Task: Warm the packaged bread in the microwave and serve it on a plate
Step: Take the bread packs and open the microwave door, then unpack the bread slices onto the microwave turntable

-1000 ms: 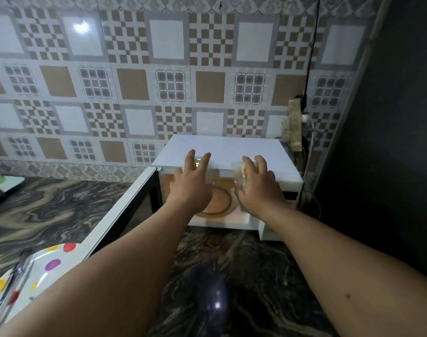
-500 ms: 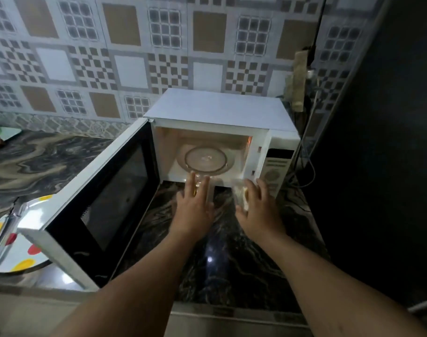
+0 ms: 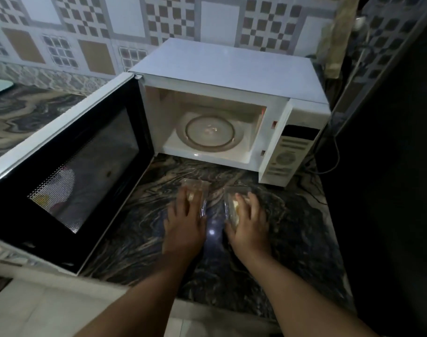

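A white microwave (image 3: 232, 69) stands at the back of the dark marbled counter (image 3: 292, 227) with its door (image 3: 69, 164) swung wide open to the left. Its glass turntable (image 3: 209, 132) lies bare inside. In front of it, my left hand (image 3: 183, 222) holds a clear-wrapped bread packet (image 3: 200, 188) low over the counter. My right hand (image 3: 250, 224) holds a second clear-wrapped bread packet (image 3: 232, 203) beside it. Both packets are mostly hidden under my fingers.
The open door takes up the counter's left side, with something colourful showing faintly through its mesh window. A dark wall (image 3: 390, 166) closes the right side. A power cord (image 3: 334, 152) runs behind the microwave's control panel (image 3: 287, 156). Patterned tiles (image 3: 86, 25) line the back.
Both hands drew the two packets back out of the microwave and down toward the counter in front of it. The camera tilted downward.
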